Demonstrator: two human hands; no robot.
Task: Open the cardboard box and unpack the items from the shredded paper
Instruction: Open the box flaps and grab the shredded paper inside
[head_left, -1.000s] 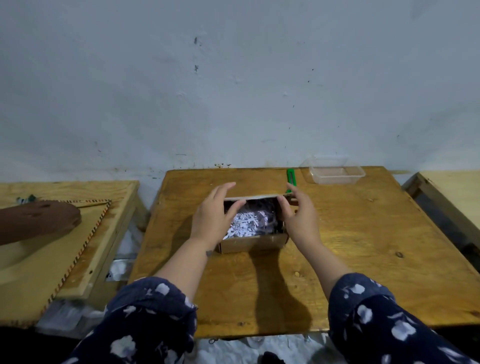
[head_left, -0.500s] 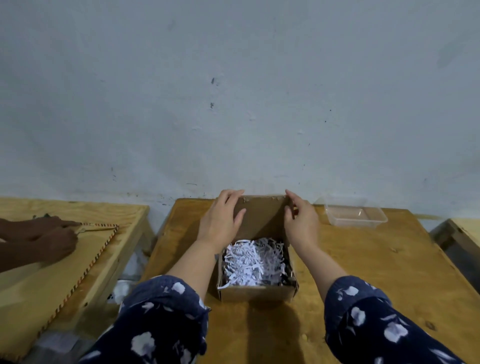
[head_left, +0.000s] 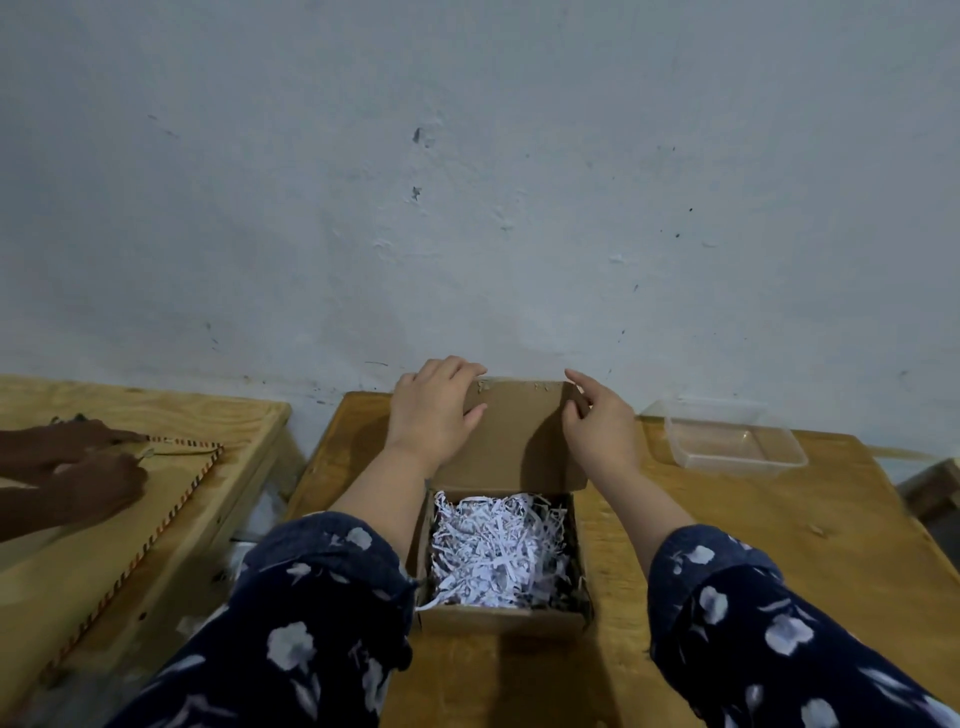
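A small brown cardboard box (head_left: 501, 621) stands on the wooden table (head_left: 753, 545) in front of me. Its lid (head_left: 519, 436) is swung back and stands nearly upright behind the box. White shredded paper (head_left: 496, 551) fills the inside, and no items show through it. My left hand (head_left: 434, 410) grips the lid's top left corner. My right hand (head_left: 597, 421) pinches the lid's right edge with thumb and fingers.
A clear plastic container (head_left: 735, 441) sits at the table's back right, close to the grey wall. On a second wooden table (head_left: 156, 519) to the left, another person's hands (head_left: 83, 467) rest on a board with a striped edge.
The lid has swung from half raised to fully back, with both hands following it upward. The view has moved closer and lower, and the green object behind the box is hidden now.
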